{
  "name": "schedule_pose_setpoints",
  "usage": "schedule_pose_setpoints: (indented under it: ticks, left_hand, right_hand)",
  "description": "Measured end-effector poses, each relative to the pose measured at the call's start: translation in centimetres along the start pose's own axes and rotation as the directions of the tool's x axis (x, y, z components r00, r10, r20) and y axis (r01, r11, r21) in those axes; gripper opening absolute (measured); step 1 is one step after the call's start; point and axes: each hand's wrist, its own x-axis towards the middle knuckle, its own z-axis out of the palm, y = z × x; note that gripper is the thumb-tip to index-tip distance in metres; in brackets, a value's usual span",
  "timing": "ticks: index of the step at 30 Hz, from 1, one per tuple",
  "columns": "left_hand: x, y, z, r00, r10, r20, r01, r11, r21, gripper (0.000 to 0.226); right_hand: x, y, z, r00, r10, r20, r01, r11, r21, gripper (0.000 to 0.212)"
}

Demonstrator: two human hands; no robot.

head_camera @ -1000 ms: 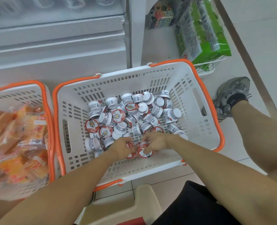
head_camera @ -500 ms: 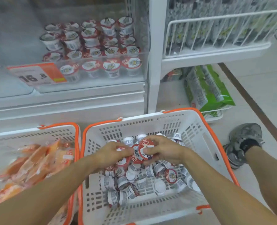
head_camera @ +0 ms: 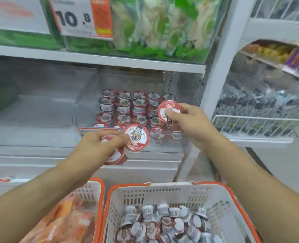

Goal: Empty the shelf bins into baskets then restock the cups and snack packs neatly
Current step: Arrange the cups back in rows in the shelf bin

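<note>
Left hand (head_camera: 99, 146) grips several red-lidded cups (head_camera: 136, 137); right hand (head_camera: 189, 123) pinches one cup (head_camera: 169, 109) at the clear shelf bin (head_camera: 85, 109), above white basket (head_camera: 220, 195) of cups.

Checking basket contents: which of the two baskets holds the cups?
The right basket, under the right hand; the left basket holds orange snack packs.

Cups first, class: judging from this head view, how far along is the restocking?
Done: several rows of cups stand in the clear shelf bin. In hand: the left hand and right hand each hold cups near it. Left: many cups fill the white basket; snack packs wait in the other.
</note>
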Motion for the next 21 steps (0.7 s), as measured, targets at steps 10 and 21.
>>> schedule_pose_setpoints:
  ticks: [10,21]
  left_hand:
    - [1.1,-1.7,-1.4,0.993,-0.105,-0.05,0.088,0.96,-0.264,0.016]
    - [2.1,-0.3,-2.3,0.994,-0.088,-0.065,0.06,0.936,-0.347,0.017]
  right_hand:
    - [14.5,2.7,3.8,0.92,0.314,-0.237,-0.368,0.9,-0.235,0.033]
    - [10.1,-0.9,3.2,0.974,-0.184,-0.133,0.044,0.727,-0.686,0.011]
